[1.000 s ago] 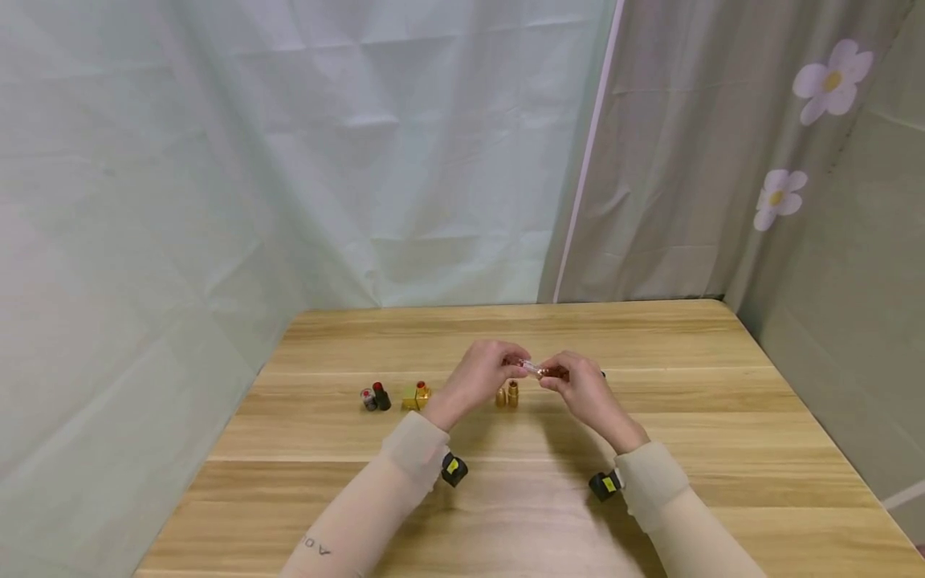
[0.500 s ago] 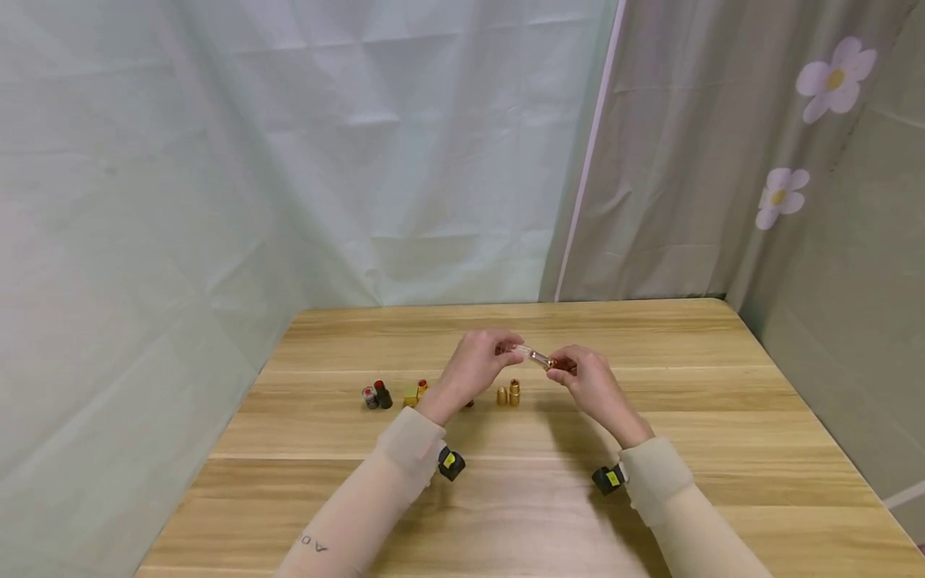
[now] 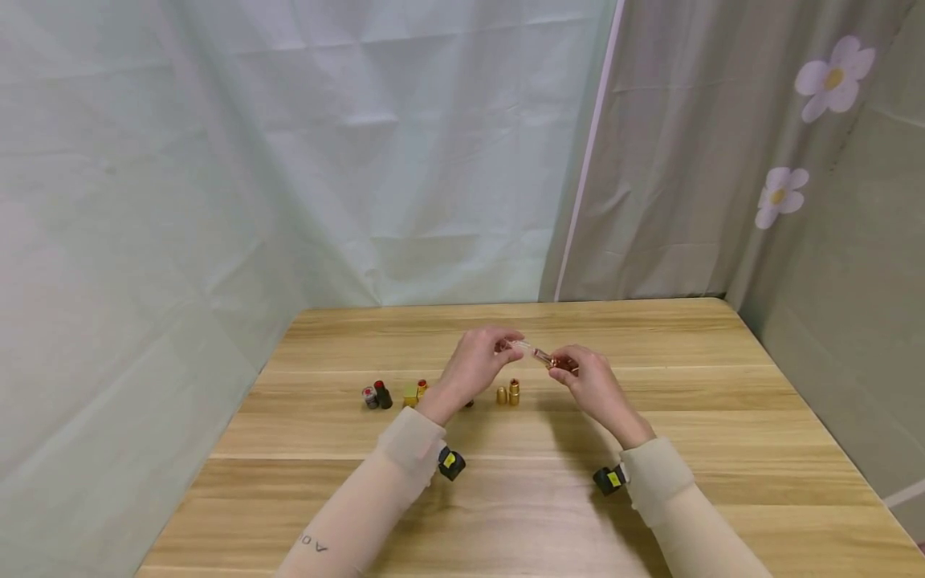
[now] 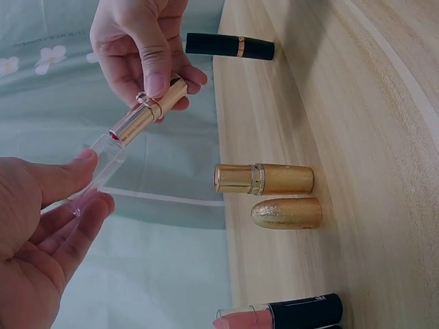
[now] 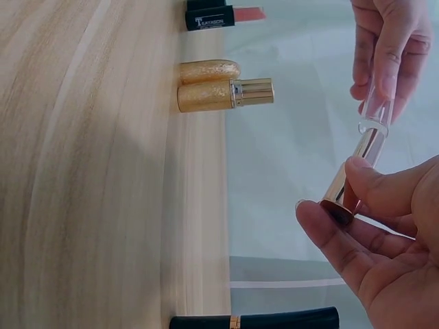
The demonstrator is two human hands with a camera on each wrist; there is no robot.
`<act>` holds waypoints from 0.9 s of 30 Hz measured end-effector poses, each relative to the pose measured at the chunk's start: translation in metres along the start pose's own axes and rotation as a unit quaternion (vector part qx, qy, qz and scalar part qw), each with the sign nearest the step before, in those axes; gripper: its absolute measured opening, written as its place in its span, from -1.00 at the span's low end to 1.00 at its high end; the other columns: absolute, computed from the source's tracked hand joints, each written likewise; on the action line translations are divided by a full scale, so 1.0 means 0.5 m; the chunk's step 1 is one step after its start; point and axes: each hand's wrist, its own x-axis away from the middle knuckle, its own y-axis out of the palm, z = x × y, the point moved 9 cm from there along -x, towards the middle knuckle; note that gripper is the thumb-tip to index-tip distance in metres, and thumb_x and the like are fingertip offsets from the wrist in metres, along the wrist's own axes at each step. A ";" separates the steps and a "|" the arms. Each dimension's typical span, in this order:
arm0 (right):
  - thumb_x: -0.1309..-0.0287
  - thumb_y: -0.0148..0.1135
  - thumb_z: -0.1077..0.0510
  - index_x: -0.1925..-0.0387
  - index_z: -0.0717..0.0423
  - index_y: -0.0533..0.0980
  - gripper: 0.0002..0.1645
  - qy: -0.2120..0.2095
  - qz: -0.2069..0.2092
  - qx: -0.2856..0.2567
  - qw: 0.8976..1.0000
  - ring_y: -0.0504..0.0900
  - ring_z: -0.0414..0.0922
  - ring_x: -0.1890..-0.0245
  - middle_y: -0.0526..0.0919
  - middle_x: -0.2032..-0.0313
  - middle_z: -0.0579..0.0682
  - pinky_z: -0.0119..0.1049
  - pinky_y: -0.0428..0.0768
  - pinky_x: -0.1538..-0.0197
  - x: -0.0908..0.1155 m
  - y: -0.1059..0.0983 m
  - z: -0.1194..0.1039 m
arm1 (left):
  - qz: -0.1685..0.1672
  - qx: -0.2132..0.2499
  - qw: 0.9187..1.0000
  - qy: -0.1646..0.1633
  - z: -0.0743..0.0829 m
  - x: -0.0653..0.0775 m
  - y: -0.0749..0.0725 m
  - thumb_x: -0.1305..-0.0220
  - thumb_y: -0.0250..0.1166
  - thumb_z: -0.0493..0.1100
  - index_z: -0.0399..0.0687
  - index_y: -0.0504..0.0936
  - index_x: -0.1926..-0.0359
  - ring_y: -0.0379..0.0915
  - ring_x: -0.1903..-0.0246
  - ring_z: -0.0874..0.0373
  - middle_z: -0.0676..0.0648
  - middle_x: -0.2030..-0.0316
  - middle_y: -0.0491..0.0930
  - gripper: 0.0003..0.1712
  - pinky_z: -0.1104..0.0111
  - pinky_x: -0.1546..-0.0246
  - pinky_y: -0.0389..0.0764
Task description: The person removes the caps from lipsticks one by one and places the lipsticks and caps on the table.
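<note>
Above the table, my left hand [image 3: 477,361] pinches a clear cap [image 4: 106,161] between thumb and fingers. My right hand [image 3: 591,389] grips a shiny gold lipstick [image 4: 140,120] by its base, tilted towards the cap. A little red shows at the lipstick's tip in the left wrist view. In the right wrist view the cap's mouth lies right at the lipstick's end; whether they touch I cannot tell. Below the hands, a textured gold lipstick tube [image 3: 515,392] stands beside its rounded gold cap [image 3: 502,395].
On the wooden table [image 3: 535,514], a dark lipstick [image 3: 383,394] stands by a clear-topped piece [image 3: 370,397] at left, with a gold square cap [image 3: 410,396] nearby. A pink lipstick [image 5: 248,14] and a closed black tube [image 4: 230,46] also stand there.
The hands have moved slightly apart and up. The clear cap has slid along the gold lipstick to its tip, with a gap now showing in the head view.
</note>
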 end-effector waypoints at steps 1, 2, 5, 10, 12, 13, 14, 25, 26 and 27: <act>-0.33 0.36 0.33 0.02 0.30 0.65 -0.78 -0.001 0.000 -0.002 1.000 0.71 0.03 0.15 0.73 0.17 0.13 -0.01 0.72 0.05 0.000 0.000 0.000 | 0.002 0.000 1.000 0.001 0.000 0.000 0.000 -0.42 0.38 -0.09 -0.10 0.73 -0.17 0.68 0.10 0.11 -0.05 0.01 0.74 -0.64 0.26 0.11 0.71; -0.33 0.35 0.33 0.01 0.29 0.65 -0.78 -0.001 0.000 -0.004 1.000 0.71 0.03 0.15 0.74 0.17 0.13 -0.01 0.72 0.05 0.001 0.000 0.000 | 0.003 -0.001 1.000 0.002 0.001 0.000 -0.001 -0.42 0.38 -0.09 -0.10 0.73 -0.16 0.67 0.10 0.11 -0.04 0.01 0.74 -0.64 0.26 0.11 0.71; -0.35 0.34 0.33 -0.01 0.28 0.64 -0.77 -0.001 0.002 -0.011 1.000 0.72 0.03 0.15 0.74 0.17 0.13 -0.02 0.73 0.04 0.001 -0.002 0.000 | 0.007 0.000 1.000 0.008 0.002 0.000 -0.001 -0.42 0.38 -0.08 -0.10 0.73 -0.14 0.67 0.11 0.13 -0.04 0.03 0.73 -0.65 0.27 0.10 0.71; -0.37 0.32 0.33 0.00 0.29 0.62 -0.79 0.004 0.012 -0.019 1.000 0.73 0.06 0.16 0.74 0.17 0.15 -0.03 0.73 0.05 0.003 -0.005 0.002 | 0.014 0.013 1.000 0.017 0.006 0.000 -0.001 -0.40 0.40 -0.11 -0.10 0.73 -0.13 0.67 0.14 0.15 -0.03 0.08 0.75 -0.66 0.30 0.11 0.70; -0.37 0.32 0.32 0.01 0.29 0.62 -0.80 0.008 0.016 -0.020 1.000 0.73 0.07 0.15 0.74 0.17 0.16 -0.03 0.73 0.06 0.003 -0.007 0.006 | 0.019 0.017 1.000 0.018 0.009 0.000 -0.001 -0.38 0.42 -0.12 -0.09 0.73 -0.11 0.68 0.17 0.17 -0.02 0.12 0.76 -0.67 0.33 0.14 0.70; -0.37 0.33 0.32 0.01 0.30 0.62 -0.79 0.011 0.019 -0.019 1.000 0.73 0.07 0.15 0.74 0.17 0.17 -0.02 0.73 0.06 0.003 -0.008 0.007 | 0.020 0.018 0.999 0.019 0.010 -0.001 0.000 -0.37 0.43 -0.12 -0.08 0.73 -0.09 0.68 0.19 0.19 -0.01 0.14 0.76 -0.68 0.35 0.16 0.69; -0.37 0.33 0.31 0.01 0.29 0.62 -0.79 0.015 0.022 -0.018 0.999 0.73 0.07 0.15 0.74 0.17 0.17 -0.01 0.73 0.05 0.003 -0.009 0.009 | 0.022 0.017 0.999 0.020 0.011 -0.001 0.001 -0.36 0.45 -0.13 -0.08 0.73 -0.07 0.67 0.21 0.19 -0.01 0.15 0.76 -0.69 0.35 0.17 0.69; -0.36 0.36 0.29 0.02 0.29 0.61 -0.78 0.019 0.036 -0.012 0.999 0.75 0.10 0.17 0.74 0.19 0.18 0.02 0.73 0.07 0.005 -0.015 0.010 | -0.002 0.016 1.000 0.016 0.012 -0.007 0.034 -0.32 0.47 -0.14 -0.16 0.75 -0.02 0.65 0.30 0.24 -0.03 0.19 0.77 -0.70 0.44 0.26 0.65; -0.36 0.35 0.29 0.02 0.29 0.61 -0.78 0.019 0.036 -0.012 0.999 0.75 0.10 0.17 0.75 0.19 0.18 0.02 0.73 0.06 0.005 -0.016 0.011 | -0.004 0.016 1.000 0.016 0.012 -0.007 0.036 -0.33 0.46 -0.14 -0.15 0.75 -0.02 0.65 0.30 0.24 -0.03 0.18 0.77 -0.70 0.44 0.27 0.65; -0.36 0.35 0.28 0.01 0.29 0.61 -0.78 0.020 0.036 -0.013 0.999 0.75 0.10 0.17 0.75 0.19 0.18 0.03 0.73 0.06 0.006 -0.016 0.011 | -0.006 0.014 1.000 0.017 0.013 -0.007 0.039 -0.33 0.46 -0.13 -0.15 0.76 -0.03 0.64 0.30 0.24 -0.03 0.17 0.77 -0.70 0.44 0.28 0.65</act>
